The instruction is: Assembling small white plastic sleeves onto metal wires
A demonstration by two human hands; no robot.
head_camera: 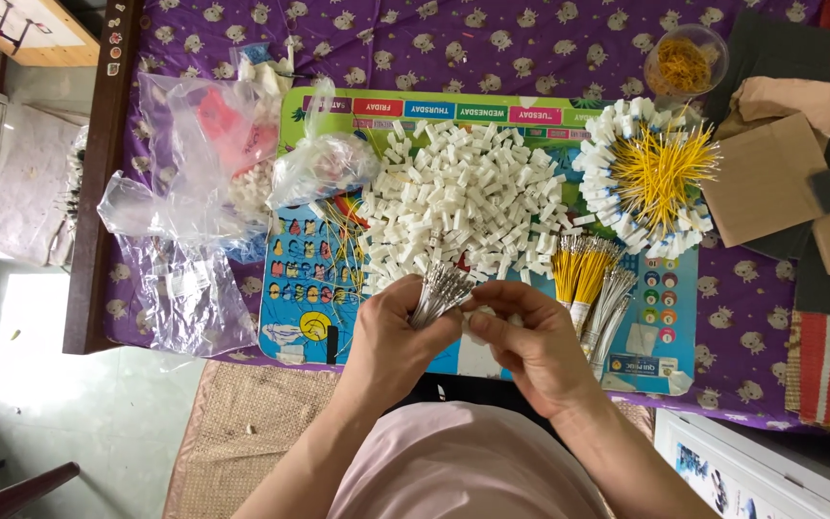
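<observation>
fingers (439,322) of the left hand (398,336) wrap narrow around a bundle of wires (439,288), its metal tips fanning up and away from the body so single ends stay easy to reach. the right hand (530,346) sits just beside it, fingers curled in tight at the bundle's base; they seem to pinch something small and white, but i cannot tell what. both hands hover over the near edge of a colourful mat (305,288) that lies on the worktop (761,298), covered in purple cloth.

just beyond the hands a big heap of white connectors (463,207) fills the mat's middle, near enough to pick from without stretching. to the right, loose yellow and white wire bunches (588,279) lie touching the heap's edge. farther right sits a ring of finished pieces (646,173), white heads outward and yellow wires crossing in the centre, kept apart from the raw parts. clear bags (194,183) slump at the left, and a small cup (686,62) of yellow bits stands at the far right corner.
</observation>
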